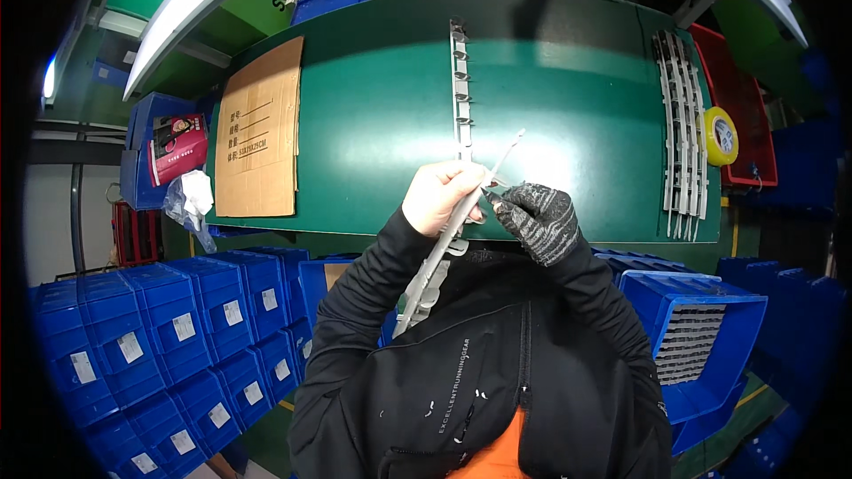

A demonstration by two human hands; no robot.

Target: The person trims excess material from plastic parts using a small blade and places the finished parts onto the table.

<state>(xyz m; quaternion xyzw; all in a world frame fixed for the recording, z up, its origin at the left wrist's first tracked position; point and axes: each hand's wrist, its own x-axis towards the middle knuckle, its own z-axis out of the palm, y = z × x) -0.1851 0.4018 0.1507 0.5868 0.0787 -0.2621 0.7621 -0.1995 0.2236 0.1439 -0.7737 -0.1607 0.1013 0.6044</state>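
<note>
Gripping a long, thin pale strip, the bare left hand has its fingers closed around it near the front edge of a green tabletop. The strip slants from upper right to lower left, its narrow tip rising past the fingers and its lower end reaching down before the person's dark jacket. The right hand, in a grey knitted glove, meets it from the other side — its fingers are drawn together beside the strip, but I cannot tell whether they pinch anything.

A segmented strip lies on the tabletop and runs from the far side toward the hands; where it passes behind them is hidden. Well to the right, several similar strips lie side by side, with a yellow roll just beside them and a red tray behind the roll. A flat cardboard sheet lies at the left end. Below on the left stand rows of blue bins; at lower right, a blue crate holds stacked grey pieces — ridged, and set in rows.
</note>
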